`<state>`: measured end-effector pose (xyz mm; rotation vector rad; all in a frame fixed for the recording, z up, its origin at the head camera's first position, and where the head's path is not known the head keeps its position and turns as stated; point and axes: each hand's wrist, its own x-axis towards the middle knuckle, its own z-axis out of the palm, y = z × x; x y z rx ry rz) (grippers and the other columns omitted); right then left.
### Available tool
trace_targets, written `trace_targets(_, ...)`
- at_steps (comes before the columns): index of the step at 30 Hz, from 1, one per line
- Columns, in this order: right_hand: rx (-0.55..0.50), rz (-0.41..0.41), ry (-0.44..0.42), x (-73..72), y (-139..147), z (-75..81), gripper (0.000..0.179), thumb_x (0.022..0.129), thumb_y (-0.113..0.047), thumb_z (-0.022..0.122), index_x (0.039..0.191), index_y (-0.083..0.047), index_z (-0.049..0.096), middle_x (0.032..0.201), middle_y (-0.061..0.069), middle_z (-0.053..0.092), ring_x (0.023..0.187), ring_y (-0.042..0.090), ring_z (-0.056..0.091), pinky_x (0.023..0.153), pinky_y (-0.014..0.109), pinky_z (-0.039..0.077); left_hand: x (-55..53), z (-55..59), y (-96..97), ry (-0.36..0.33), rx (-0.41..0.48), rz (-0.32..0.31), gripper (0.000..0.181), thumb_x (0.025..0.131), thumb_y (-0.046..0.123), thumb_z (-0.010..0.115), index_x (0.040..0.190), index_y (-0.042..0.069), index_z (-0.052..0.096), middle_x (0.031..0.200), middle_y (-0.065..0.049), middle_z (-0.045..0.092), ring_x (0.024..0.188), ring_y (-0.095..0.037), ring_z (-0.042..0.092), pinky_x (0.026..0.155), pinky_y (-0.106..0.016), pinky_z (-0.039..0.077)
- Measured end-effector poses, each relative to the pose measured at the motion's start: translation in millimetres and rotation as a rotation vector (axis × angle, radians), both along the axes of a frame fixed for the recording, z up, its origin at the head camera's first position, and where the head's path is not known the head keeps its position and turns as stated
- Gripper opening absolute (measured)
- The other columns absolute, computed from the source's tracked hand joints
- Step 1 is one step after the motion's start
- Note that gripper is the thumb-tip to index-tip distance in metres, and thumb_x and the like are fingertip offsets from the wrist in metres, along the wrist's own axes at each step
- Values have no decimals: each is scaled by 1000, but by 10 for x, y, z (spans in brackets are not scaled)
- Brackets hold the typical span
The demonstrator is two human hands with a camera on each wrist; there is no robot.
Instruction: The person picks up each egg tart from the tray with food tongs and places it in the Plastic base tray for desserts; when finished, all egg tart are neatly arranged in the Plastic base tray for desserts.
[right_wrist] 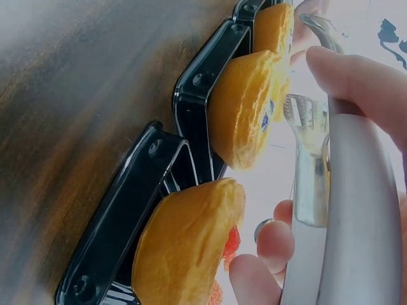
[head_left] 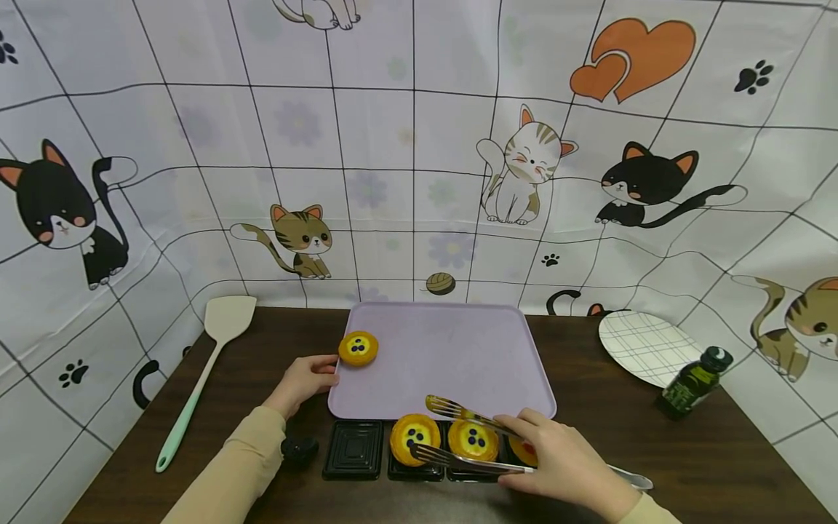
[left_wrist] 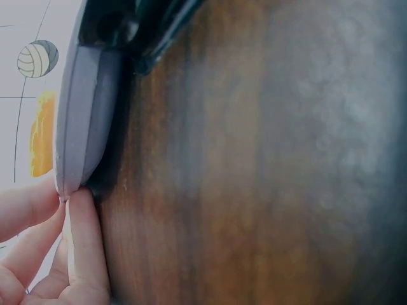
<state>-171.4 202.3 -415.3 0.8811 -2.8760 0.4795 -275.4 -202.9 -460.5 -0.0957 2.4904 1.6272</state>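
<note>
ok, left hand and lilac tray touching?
Touching: the left wrist view shows the left hand pinching the rim of the lilac tray from both sides.

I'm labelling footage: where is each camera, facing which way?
Head: head-worn, facing forward and down at the lilac rectangular tray; left hand, right hand, beige sleeves show.
Left wrist: wrist-worn, facing the tray's rim; left hand shows.
Right wrist: likewise, facing round golden tarts; right hand shows.
Head and right wrist share these tarts.
</note>
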Motion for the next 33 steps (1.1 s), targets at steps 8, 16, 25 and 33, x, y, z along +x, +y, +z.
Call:
trace_targets(8, -3, -11, 12, -50, -15, 19, 68, 67, -53, 79, 122, -17, 62, 94, -9, 57, 64, -2, 41, 50, 17, 37, 3, 1, -7, 5, 0, 6, 49, 89, 1, 62, 134, -9, 47, 114, -25, 58, 100, -29, 62, 85, -39, 55)
trace_targets(16, -3, -16, 49, -155, -41, 34, 68, 69, -52, 78, 124, -17, 62, 90, -10, 54, 56, -3, 33, 45, 17, 31, 16, 1, -4, 16, 8, 6, 47, 88, -2, 61, 133, -10, 48, 113, -24, 58, 98, -28, 62, 85, -39, 55)
trace_targets(25, -27, -18, 60, -366, -161, 139, 69, 71, -50, 78, 128, -15, 60, 98, -4, 59, 54, -2, 38, 48, 18, 39, 14, 16, 7, 14, -8, 3, 47, 88, -1, 61, 132, -9, 49, 112, -23, 59, 95, -26, 63, 84, -39, 55)
trace_targets(33, -3, -18, 68, -652, -360, 185, 72, 70, -49, 79, 128, -13, 59, 94, -3, 58, 71, 8, 51, 62, 27, 51, 12, 11, 26, 13, -1, 22, 47, 87, -1, 63, 131, -10, 49, 112, -25, 59, 95, -27, 63, 84, -40, 55)
